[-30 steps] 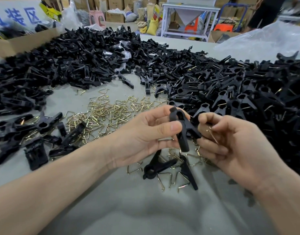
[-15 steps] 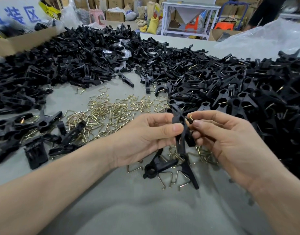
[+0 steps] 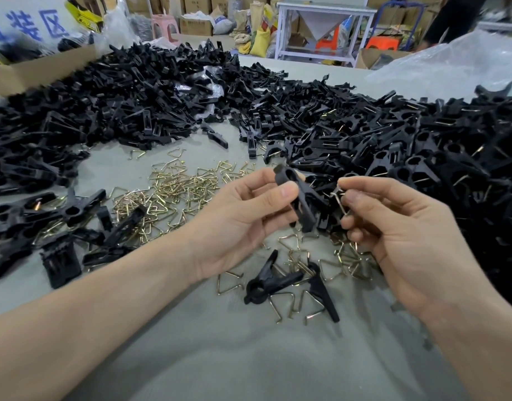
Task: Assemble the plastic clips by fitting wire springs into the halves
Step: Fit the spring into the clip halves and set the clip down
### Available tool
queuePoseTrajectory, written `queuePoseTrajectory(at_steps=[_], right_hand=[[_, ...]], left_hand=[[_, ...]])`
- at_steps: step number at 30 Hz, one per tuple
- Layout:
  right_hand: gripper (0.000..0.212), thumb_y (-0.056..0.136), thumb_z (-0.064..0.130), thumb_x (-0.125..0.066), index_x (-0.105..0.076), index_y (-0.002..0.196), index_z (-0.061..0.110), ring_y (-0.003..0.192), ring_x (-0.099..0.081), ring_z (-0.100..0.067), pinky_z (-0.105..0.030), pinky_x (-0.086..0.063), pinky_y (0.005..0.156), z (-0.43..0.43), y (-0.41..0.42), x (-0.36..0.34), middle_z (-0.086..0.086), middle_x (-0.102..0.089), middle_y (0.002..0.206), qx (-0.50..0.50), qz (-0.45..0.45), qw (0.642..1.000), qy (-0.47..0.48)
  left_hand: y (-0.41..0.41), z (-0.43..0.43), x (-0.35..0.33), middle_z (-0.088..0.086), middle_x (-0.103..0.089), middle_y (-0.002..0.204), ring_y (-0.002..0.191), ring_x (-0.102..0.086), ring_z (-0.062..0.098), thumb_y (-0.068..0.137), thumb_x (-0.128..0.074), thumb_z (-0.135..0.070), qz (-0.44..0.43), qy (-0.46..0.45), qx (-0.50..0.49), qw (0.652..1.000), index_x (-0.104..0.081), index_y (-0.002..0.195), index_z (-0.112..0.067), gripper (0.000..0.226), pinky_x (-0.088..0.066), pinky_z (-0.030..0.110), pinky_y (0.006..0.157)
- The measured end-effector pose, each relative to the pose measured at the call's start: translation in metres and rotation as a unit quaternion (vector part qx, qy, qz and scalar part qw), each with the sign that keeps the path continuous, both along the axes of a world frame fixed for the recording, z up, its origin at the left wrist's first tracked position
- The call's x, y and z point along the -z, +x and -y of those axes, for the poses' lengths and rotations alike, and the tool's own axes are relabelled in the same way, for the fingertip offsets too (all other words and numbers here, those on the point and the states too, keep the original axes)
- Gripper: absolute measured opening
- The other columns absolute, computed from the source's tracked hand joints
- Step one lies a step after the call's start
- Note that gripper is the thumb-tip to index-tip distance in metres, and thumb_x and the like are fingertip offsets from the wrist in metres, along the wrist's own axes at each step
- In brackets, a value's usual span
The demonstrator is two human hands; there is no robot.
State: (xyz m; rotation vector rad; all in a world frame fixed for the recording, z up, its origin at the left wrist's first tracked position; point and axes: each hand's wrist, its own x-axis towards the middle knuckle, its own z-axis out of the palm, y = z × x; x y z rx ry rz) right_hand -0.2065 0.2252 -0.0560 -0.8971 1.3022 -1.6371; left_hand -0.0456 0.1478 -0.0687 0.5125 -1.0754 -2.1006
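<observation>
My left hand (image 3: 243, 215) grips black plastic clip halves (image 3: 302, 201), thumb across the ringed top end, above the grey table. My right hand (image 3: 391, 227) pinches a brass wire spring (image 3: 340, 202) between thumb and forefinger, just right of the clip halves and slightly apart from them. A loose black clip (image 3: 268, 283) and another black half (image 3: 324, 296) lie on the table below my hands, among several triangular wire springs (image 3: 289, 246).
A heap of brass springs (image 3: 173, 192) lies left of centre. Black clip halves are piled across the back left (image 3: 118, 99) and assembled clips at the right (image 3: 422, 157). A cardboard box (image 3: 37, 70) stands far left, a clear plastic bag (image 3: 457, 65) far right.
My right hand drew away from the clip halves to the right, the wire spring still pinched. My left hand tilted the halves and lifted them slightly.
</observation>
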Motion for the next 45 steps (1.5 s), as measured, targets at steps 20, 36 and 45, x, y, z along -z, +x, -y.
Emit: queuePoseTrajectory(at_steps=[20,36,45], right_hand=[[0.037,0.055,0.003,-0.067,-0.054,0.089,0.007,0.040,-0.052,-0.008,-0.013,-0.039,0.035,0.000,0.000,-0.006,-0.003,-0.059,0.055,-0.092,0.113,0.987,0.068],[0.021,0.049,0.017,-0.074,-0.071,0.069,0.011,0.042,-0.052,-0.003,-0.008,-0.041,0.038,0.000,-0.002,-0.006,-0.003,-0.062,0.060,-0.121,0.196,0.971,0.062],[0.044,0.056,0.032,-0.072,-0.063,0.092,0.009,0.052,-0.055,-0.007,-0.015,-0.046,0.045,0.000,0.006,0.006,0.001,-0.062,0.064,-0.156,0.146,0.974,0.072]], left_hand=[[0.002,0.001,0.000,0.009,-0.072,0.091,0.086,-0.071,0.019,0.067,-0.070,0.001,0.033,-0.063,0.041,0.997,-0.071,0.091,-0.010,0.026,-0.057,0.025,0.077],[-0.002,-0.005,0.004,0.010,-0.073,0.087,0.078,-0.072,0.020,0.066,-0.065,0.006,0.032,-0.085,0.034,0.995,-0.065,0.090,-0.006,0.027,-0.057,0.024,0.070],[-0.001,-0.013,-0.002,0.000,-0.074,0.082,0.066,-0.068,0.014,0.063,-0.077,-0.010,0.198,-0.310,-0.053,0.928,-0.064,0.091,-0.009,0.030,-0.056,0.021,0.064]])
